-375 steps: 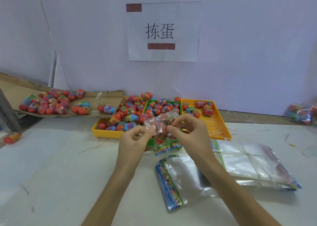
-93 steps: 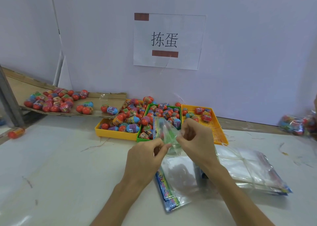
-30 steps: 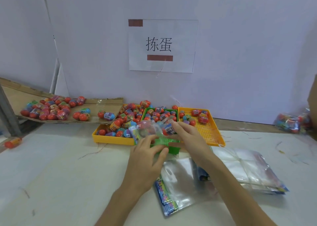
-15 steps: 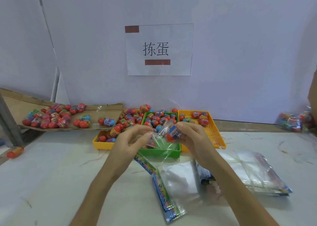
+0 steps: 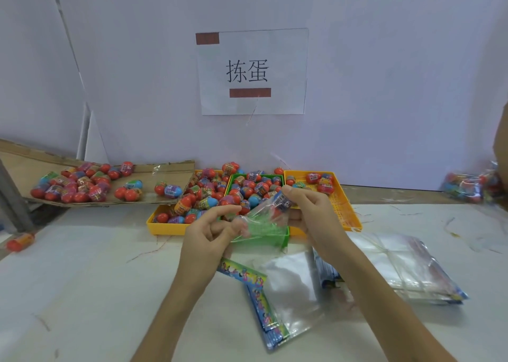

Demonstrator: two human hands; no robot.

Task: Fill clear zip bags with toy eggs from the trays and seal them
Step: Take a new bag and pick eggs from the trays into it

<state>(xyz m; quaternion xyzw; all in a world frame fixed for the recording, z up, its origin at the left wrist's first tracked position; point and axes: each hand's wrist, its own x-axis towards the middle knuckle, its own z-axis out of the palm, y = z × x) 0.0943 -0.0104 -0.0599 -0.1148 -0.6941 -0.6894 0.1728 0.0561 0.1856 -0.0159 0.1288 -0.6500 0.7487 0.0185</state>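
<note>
Your left hand point(image 5: 211, 232) pinches the clear zip bag point(image 5: 261, 225) by its side, holding it up just in front of the green tray point(image 5: 277, 242). Your right hand point(image 5: 313, 213) grips 1 toy egg point(image 5: 281, 202) between thumb and fingers at the bag's upper edge; whether the egg is already inside cannot be told.

Single head-worn wide view, facing forward and down.
From above and behind the left hand point(image 5: 209, 232) and right hand point(image 5: 313, 213), which sit close at mid-frame, it looks across the worktop point(image 5: 82, 279) toward the wall point(image 5: 398, 86) and its paper sign point(image 5: 251, 71); straight lines bow at the edges.
</note>
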